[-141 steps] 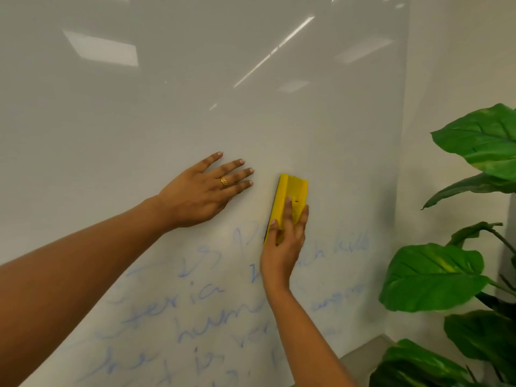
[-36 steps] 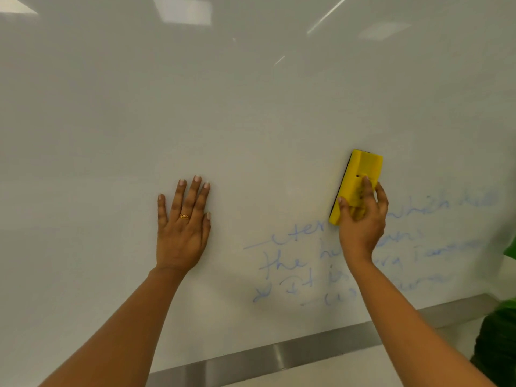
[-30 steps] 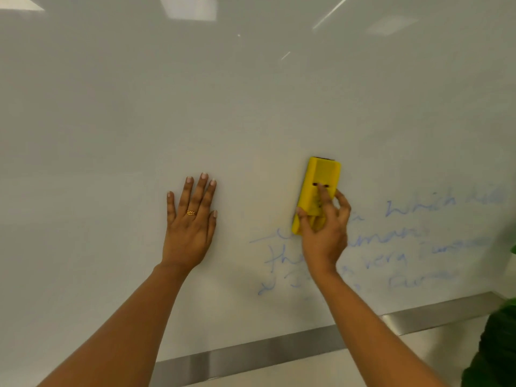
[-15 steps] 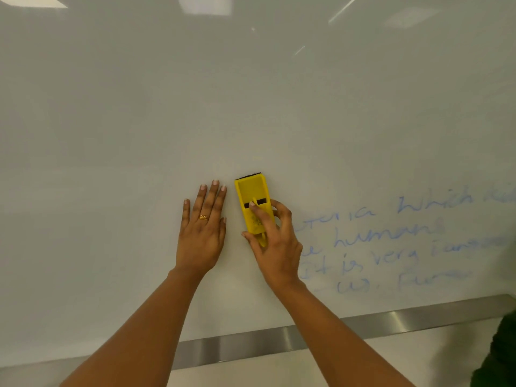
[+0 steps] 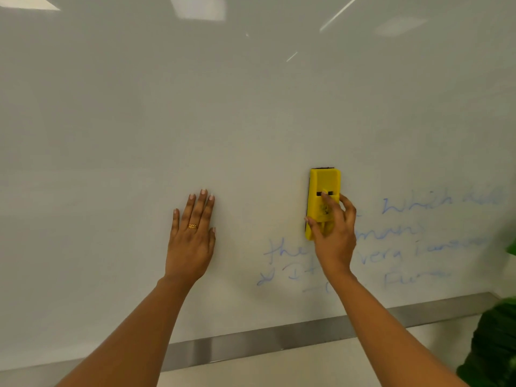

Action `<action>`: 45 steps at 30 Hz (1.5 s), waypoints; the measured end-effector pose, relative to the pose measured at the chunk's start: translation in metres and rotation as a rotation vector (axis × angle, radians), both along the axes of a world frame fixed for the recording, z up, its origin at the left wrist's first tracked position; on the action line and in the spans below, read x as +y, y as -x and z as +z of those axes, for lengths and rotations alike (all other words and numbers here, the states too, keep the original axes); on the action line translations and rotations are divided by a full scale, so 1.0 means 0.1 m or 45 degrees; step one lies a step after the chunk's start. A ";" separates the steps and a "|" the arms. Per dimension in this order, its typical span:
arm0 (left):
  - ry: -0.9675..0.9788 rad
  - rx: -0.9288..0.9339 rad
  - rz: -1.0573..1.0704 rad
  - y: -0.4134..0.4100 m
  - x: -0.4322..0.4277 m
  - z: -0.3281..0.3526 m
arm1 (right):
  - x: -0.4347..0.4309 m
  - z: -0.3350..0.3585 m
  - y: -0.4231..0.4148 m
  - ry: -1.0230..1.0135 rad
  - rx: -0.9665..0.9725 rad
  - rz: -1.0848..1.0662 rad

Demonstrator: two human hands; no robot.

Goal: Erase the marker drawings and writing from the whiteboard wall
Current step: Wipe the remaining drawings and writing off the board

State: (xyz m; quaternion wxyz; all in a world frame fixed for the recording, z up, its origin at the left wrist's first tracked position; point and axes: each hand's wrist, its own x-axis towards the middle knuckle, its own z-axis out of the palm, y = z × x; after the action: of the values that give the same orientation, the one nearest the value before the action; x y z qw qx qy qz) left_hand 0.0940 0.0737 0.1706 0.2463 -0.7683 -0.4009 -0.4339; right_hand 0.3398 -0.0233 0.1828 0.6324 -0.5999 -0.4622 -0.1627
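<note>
A glossy whiteboard wall [image 5: 251,107] fills the view. Faint blue marker writing [image 5: 396,247] in several lines sits at its lower right, partly smeared. My right hand [image 5: 333,236] grips a yellow eraser [image 5: 324,191] by its lower half and holds it upright against the board, at the upper left end of the writing. My left hand [image 5: 192,238] lies flat on the board to the left, fingers straight, a gold ring on one finger. My right hand and forearm hide part of the writing.
A metal strip [image 5: 251,347] runs along the board's bottom edge, with pale wall below it. Green plant leaves [image 5: 497,344] show at the lower right corner.
My right hand has swept the eraser to the right, away from my left hand, back over the writing's left end. The top line's left end is wiped away. My left hand stays flat.
</note>
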 end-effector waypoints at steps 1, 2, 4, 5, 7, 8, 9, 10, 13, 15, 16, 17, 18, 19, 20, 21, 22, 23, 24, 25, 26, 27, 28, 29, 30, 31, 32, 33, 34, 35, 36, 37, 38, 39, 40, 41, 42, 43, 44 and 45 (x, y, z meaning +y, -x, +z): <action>-0.005 -0.003 0.002 0.00 0.00 0.00 | 0.01 0.00 0.03 -0.002 0.031 -0.002; -0.009 -0.007 0.004 0.00 -0.01 0.00 | 0.02 0.01 0.07 -0.004 0.066 -0.006; -0.015 -0.017 0.010 -0.02 -0.02 0.00 | 0.05 0.02 0.17 0.003 0.108 -0.021; -0.020 -0.023 0.017 -0.03 -0.03 0.00 | 0.06 0.01 0.23 0.013 0.104 -0.027; -0.032 -0.022 0.064 -0.07 -0.06 0.00 | 0.09 -0.01 0.36 0.022 0.049 -0.016; -0.040 -0.013 0.102 -0.10 -0.07 -0.01 | 0.10 -0.03 0.42 0.014 -0.004 -0.005; -0.050 -0.002 0.144 -0.13 -0.09 -0.01 | 0.11 -0.06 0.46 0.004 -0.074 0.007; -0.062 0.011 0.181 -0.15 -0.10 -0.01 | 0.11 -0.08 0.50 0.000 -0.152 0.019; -0.121 0.094 0.201 -0.29 -0.13 0.02 | 0.12 -0.11 0.50 0.019 -0.325 0.047; -0.170 0.167 0.161 -0.45 -0.15 0.09 | 0.12 -0.11 0.45 0.029 -0.388 0.049; -0.191 0.180 0.144 -0.54 -0.16 0.13 | 0.11 -0.11 0.41 0.040 -0.421 0.050; -0.206 0.176 0.132 -0.64 -0.17 0.18 | 0.10 -0.10 0.37 0.053 -0.454 0.050; -0.215 0.164 0.124 -0.73 -0.18 0.23 | 0.10 -0.10 0.33 0.065 -0.485 0.054; -0.223 0.151 0.120 -0.82 -0.18 0.27 | 0.09 -0.09 0.29 0.075 -0.511 0.062; -0.229 0.143 0.118 -0.90 -0.18 0.31 | 0.08 -0.08 0.23 0.080 -0.530 0.069; -0.236 0.136 0.117 -0.98 -0.19 0.34 | 0.07 -0.07 0.17 0.079 -0.541 0.073; -0.242 0.128 0.113 -1.05 -0.19 0.36 | 0.05 -0.06 0.10 0.074 -0.543 0.072; -0.245 0.120 0.104 -1.12 -0.19 0.38 | 0.04 -0.05 0.02 0.065 -0.541 0.069; -0.244 0.115 0.094 -1.18 -0.19 0.38 | 0.02 -0.03 -0.07 0.055 -0.538 0.065; -0.239 0.113 0.087 -1.23 -0.18 0.37 | 0.01 -0.02 -0.16 0.044 -0.536 0.058; -0.231 0.110 0.087 -1.27 -0.18 0.35 | 0.00 -0.01 -0.26 0.031 -0.530 0.046; -0.227 0.104 0.095 -1.31 -0.17 0.33 | -0.02 0.00 -0.36 0.017 -0.517 0.031; -0.225 0.093 0.109 -1.34 -0.16 0.31 | -0.03 0.00 -0.46 0.003 -0.495 0.013; -0.225 0.081 0.123 -1.36 -0.15 0.29 | -0.05 0.01 -0.56 -0.012 -0.465 -0.005; -0.225 0.070 0.132 -1.38 -0.14 0.27 | -0.07 0.02 -0.65 -0.028 -0.431 -0.019; -0.230 0.058 0.134 -1.39 -0.14 0.27 | -0.08 0.03 -0.74 -0.042 -0.401 -0.028; -0.238 0.047 0.132 -1.40 -0.13 0.26 | -0.10 0.03 -0.83 -0.053 -0.378 -0.034; -0.247 0.040 0.127 -1.41 -0.13 0.26 | -0.11 0.04 -0.91 -0.062 -0.362 -0.036; -0.253 0.035 0.122 -1.42 -0.13 0.26 | -0.12 0.04 -0.99 -0.066 -0.352 -0.031; -0.257 0.030 0.116 -1.42 -0.13 0.25 | -0.13 0.04 -1.05 -0.068 -0.339 -0.022; -0.261 0.025 0.113 -1.42 -0.13 0.25 | -0.13 0.05 -1.09 -0.071 -0.318 -0.015; -0.264 0.020 0.114 -1.43 -0.13 0.25 | -0.14 0.05 -1.12 -0.071 -0.289 -0.014; -0.265 0.014 0.117 -1.43 -0.13 0.25 | -0.13 0.05 -1.12 -0.068 -0.253 -0.016; -0.263 0.005 0.118 -1.44 -0.14 0.25 | -0.13 0.05 -1.11 -0.065 -0.216 -0.023; -0.261 -0.004 0.118 -1.45 -0.14 0.26 | -0.13 0.05 -1.08 -0.063 -0.185 -0.035; -0.259 -0.017 0.119 -1.45 -0.15 0.26 | -0.12 0.05 -1.05 -0.064 -0.166 -0.052; -0.256 -0.031 0.120 -1.47 -0.15 0.26 | -0.11 0.04 -1.01 -0.067 -0.162 -0.067; -0.253 -0.048 0.121 -1.48 -0.15 0.27 | -0.10 0.03 -0.97 -0.071 -0.175 -0.076; -0.250 -0.065 0.122 -1.50 -0.15 0.27 | -0.09 0.02 -0.93 -0.073 -0.205 -0.081; -0.247 -0.082 0.122 -1.51 -0.15 0.27 | -0.08 0.00 -0.88 -0.073 -0.249 -0.081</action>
State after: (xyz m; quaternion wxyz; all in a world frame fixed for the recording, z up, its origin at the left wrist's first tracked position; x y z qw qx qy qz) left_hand 0.2452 0.0586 0.1973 0.3268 -0.7065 -0.4009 -0.4831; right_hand 0.4278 -0.0313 0.1831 0.5958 -0.5772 -0.4976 -0.2535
